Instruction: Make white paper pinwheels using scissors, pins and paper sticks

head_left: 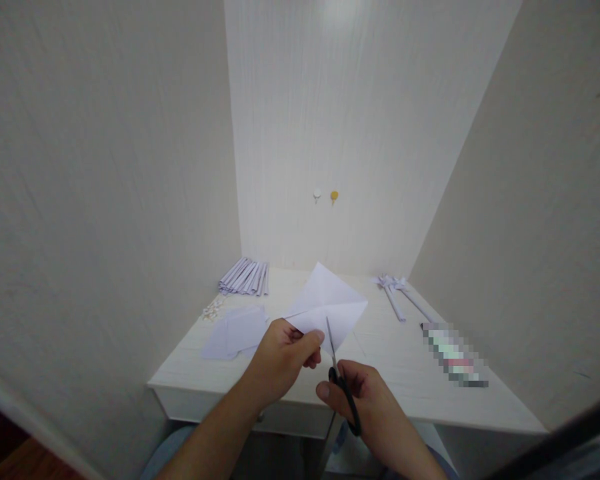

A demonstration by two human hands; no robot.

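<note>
Three pale wall panels (325, 120) enclose a white desk (390, 373) with a drawer front (300, 417) under its near edge. A square of white paper (325, 297), marked with fold lines, is raised above the middle of the desk, one corner pointing toward the back wall. At its near left side the left hand (285, 357) has it clamped between thumb and fingers. The right hand (367, 400) is just beyond the near corner, thumb and fingers curled inward. Loose white sheets (245, 330) overlap on the desk to the left. A pixelated object (453, 355) lies near the right wall, its details hidden. Behind the sheets, rolled paper tubes (245, 277) sit in a row; toward the far right corner, more tubes (394, 303) join a cluster of folded paper (391, 282). Black-handled scissors (337, 377) are gripped in the right hand, one blade lying over the paper's near part; the other blade is hard to see. Small white pieces (213, 309) are scattered near the left wall. Smallest are two wall hooks, one white (317, 194), one yellow (335, 195).
</note>
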